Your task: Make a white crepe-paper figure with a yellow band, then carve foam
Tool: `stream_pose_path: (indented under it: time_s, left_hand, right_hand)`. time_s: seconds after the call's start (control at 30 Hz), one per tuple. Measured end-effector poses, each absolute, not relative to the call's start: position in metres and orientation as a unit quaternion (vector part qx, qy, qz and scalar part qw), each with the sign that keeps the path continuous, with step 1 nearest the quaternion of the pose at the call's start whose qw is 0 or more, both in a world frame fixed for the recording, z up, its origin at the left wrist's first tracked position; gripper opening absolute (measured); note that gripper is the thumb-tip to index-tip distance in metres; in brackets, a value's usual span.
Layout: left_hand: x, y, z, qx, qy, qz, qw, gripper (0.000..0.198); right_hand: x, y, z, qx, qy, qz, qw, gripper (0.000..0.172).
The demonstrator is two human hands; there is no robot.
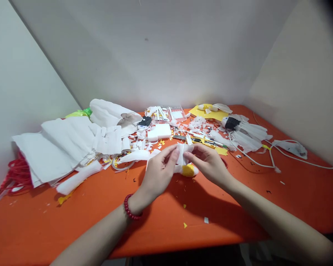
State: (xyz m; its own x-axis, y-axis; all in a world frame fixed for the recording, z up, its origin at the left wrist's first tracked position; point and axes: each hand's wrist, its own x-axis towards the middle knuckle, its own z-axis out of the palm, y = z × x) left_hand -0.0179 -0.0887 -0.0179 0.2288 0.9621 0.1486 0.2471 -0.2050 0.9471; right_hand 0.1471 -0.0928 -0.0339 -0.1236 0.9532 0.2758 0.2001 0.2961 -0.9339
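While you hold the small folded white paper piece [181,157] at mid-table, your left hand [158,169] pinches its left side between thumb and curled fingers. Your right hand [209,162] grips the right side likewise, thumb laid on the paper. Neither of your 2 hands is spread wide; the gap at each thumb is taken up by paper.

Just below the paper in view, a white bundle with a yellow band [188,170] lies on the orange table [100,218]; whether paper and bundle touch, cannot tell. Immediately beyond your fingers: a yellow-and-black utility knife [198,140], lying crosswise among paper scraps.

Further back, left of the knife, note a white block [162,130]; behind it, a clear plastic case [177,114]. Back right: a yellow sheet [208,113] bearing white pieces. Nearer on that side, white tissue strips [248,137] extend from a black band [232,123], with a white cord [262,164] looping beside them.

Far left: large white sheets [63,147], red cord [20,170] at their edge, green plastic [84,112] behind. Your left wrist carries a red bead bracelet [128,210].
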Motion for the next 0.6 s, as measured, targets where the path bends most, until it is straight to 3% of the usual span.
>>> stream_pose_path:
  time_s: [0.17, 0.33, 0.6]
  left_hand:
    - [-0.016, -0.085, -0.018, 0.581, 0.451, 0.422, 0.530, 0.036]
    - [-0.024, -0.071, -0.016, 0.562, 0.507, 0.423, 0.499, 0.026]
    - [-0.032, -0.051, -0.023, 0.488, 0.497, 0.473, 0.540, 0.019]
  right_hand:
    - [0.143, -0.095, -0.034, -0.462, -0.614, 0.419, 0.484, 0.024]
    - [0.151, -0.087, -0.032, -0.467, -0.524, 0.506, 0.501, 0.029]
    - [0.161, -0.066, -0.040, -0.457, -0.388, 0.599, 0.531, 0.021]
